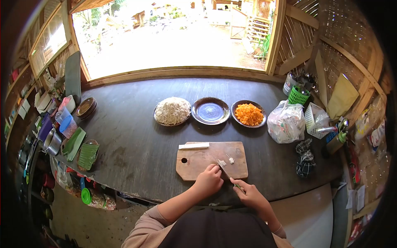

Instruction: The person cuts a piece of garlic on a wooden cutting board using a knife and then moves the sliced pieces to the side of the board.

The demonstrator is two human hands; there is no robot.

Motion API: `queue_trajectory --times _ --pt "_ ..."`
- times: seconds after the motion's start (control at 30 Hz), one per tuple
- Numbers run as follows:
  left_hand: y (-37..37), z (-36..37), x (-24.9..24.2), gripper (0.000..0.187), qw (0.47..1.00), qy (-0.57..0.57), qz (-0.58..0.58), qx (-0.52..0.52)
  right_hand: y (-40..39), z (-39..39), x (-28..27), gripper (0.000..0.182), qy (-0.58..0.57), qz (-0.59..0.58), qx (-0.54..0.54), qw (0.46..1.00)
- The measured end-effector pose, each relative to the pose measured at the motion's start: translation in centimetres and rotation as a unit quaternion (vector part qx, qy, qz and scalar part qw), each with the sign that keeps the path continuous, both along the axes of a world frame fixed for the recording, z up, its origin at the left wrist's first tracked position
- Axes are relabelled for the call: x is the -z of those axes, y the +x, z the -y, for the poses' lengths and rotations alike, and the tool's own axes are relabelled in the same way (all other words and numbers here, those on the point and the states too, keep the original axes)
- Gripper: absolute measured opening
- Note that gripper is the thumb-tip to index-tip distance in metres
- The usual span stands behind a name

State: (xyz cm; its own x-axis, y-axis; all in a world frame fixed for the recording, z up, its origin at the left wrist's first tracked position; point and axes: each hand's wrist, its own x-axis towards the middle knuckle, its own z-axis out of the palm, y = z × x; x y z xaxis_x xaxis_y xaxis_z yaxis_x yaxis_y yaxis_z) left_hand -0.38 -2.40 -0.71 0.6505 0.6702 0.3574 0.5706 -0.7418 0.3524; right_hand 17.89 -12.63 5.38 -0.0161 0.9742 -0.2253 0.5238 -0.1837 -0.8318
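My right hand [250,195] is wrapped around the handle of a knife [226,171], whose blade slants up and left over a wooden cutting board [195,166]. Close beside the blade, my left hand [210,180] rests on the board with its fingers curled together; what they hold is hidden. Small white cut pieces [222,163] lie by the blade, and another little pile [231,160] sits just to the right. Along the board's top left edge lies a long white strip [193,145].
Behind the board stand a plate of pale shreds [172,111], a dark plate [211,110] and a plate of orange diced food [249,114]. To the right are a plastic bag [286,122] and a checked cloth [305,158]. Banana-leaf pieces [88,155] lie left.
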Motion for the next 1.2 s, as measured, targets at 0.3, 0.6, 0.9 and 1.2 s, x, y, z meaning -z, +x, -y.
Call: queue_trajectory --times 0.3,0.6,0.9,1.2 --pt "0.1 0.0 0.1 0.022 1.0 0.001 0.007 -0.003 -1.3 -2.3 1.4 0.035 0.109 0.002 -0.02 0.994" --pt "0.0 0.0 0.2 0.025 1.0 0.004 0.003 -0.006 -0.1 -1.5 3.8 0.035 0.236 -0.001 -0.032 0.971" --pt "0.0 0.0 0.0 0.027 1.0 -0.003 -0.006 -0.003 -0.3 0.0 -0.3 0.037 0.007 0.001 0.001 1.0" --pt "0.0 -0.2 0.1 0.019 0.999 0.026 0.023 0.009 -1.5 -3.3 3.2 0.036 0.156 -0.026 -0.034 0.987"
